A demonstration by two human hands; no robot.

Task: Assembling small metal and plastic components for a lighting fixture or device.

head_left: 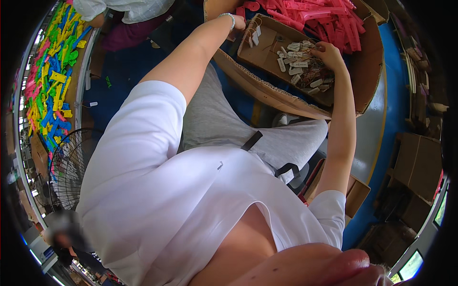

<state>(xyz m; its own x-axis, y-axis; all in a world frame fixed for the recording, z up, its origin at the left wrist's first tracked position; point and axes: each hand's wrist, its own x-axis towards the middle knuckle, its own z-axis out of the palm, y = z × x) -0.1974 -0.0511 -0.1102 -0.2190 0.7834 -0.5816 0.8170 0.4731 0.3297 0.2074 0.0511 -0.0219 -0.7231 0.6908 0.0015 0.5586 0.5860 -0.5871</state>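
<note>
My right hand (329,56) reaches into a shallow cardboard tray (263,57). Its fingers are curled in a pinch at a heap of small white tag-like pieces (298,64) with thin wires or strings; what lies between the fingertips is too small to make out. My left hand (237,24), with a beaded bracelet at the wrist, is at the left side of the large cardboard box (267,92), close to a few white pieces (255,35) at the tray's left end. Its fingers are mostly hidden. Pink plastic parts (315,14) fill the box beyond the tray.
Left, a long table carries many yellow, green, blue and pink plastic parts (58,78). A black wire-guard fan (71,164) stands nearer. Another person's white sleeve (136,8) shows at the upper left. Stacked cardboard boxes (417,159) stand on the right.
</note>
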